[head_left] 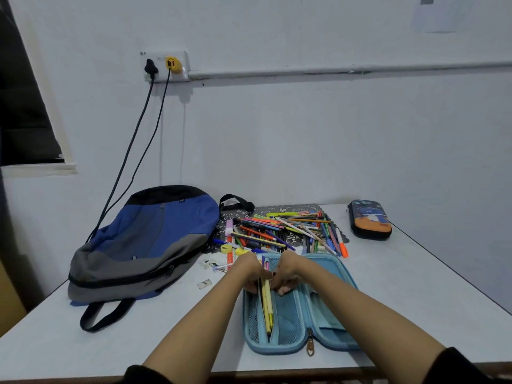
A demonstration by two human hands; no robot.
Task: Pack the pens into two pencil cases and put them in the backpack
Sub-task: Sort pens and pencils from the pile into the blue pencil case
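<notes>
On the table (401, 286), blue pencil case (288, 320) (unzipped) holds yellow pens (268, 306).

Left hand (250, 273) grips yellow pens (267, 303) in an open blue pencil case (288, 348); right hand (288, 273), fingers curled, touches it; backpack (149, 239) lies left.

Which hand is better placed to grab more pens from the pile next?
Right, probably: the pile lies mostly straight beyond the right hand, while the left hand grips the yellow pens.

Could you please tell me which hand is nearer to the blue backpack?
Left. The left hand is right of the backpack; the right hand lies farther right.
</notes>
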